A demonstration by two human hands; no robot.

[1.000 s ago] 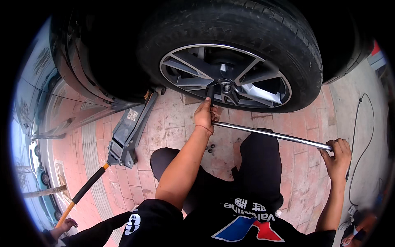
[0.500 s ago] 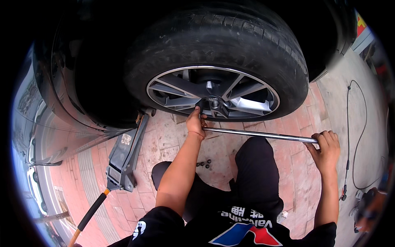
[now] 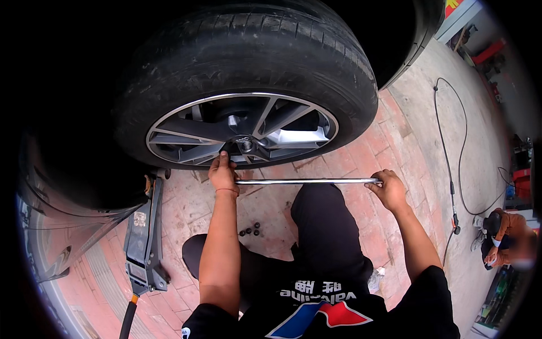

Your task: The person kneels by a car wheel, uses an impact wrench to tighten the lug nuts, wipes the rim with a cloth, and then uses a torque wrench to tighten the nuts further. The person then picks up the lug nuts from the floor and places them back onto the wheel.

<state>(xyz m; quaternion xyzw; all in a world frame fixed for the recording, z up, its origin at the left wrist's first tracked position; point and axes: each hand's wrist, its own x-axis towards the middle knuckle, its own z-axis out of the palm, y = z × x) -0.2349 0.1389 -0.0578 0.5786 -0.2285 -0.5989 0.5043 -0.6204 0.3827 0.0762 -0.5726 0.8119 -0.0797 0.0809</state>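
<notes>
In front of a car wheel [image 3: 324,134] with dark and silver spokes, I hold a long chrome breaker bar [image 3: 307,181] roughly level. My left hand [image 3: 223,174] is closed around its left end, just below the wheel's hub, with the thumb pointing up toward a lower lug hole. That hand hides how the bar's end meets the wheel. At the opposite end, my right hand [image 3: 389,190] grips the bar with curled fingers. Several dark lug nuts [image 3: 249,232] lie on the paving below, between my left forearm and my right knee.
A grey floor jack [image 3: 141,243] stands under the car at the left, its handle [image 3: 129,319] slanting toward me. On the right a black hose [image 3: 464,152] loops over the concrete. Farther right, another person [image 3: 505,237] sits low, near shop equipment.
My view has swung right, so wheel and jack appear farther left. The bar, sloping down to the right before, now looks level. My right hand's fingers are more curled around its end.
</notes>
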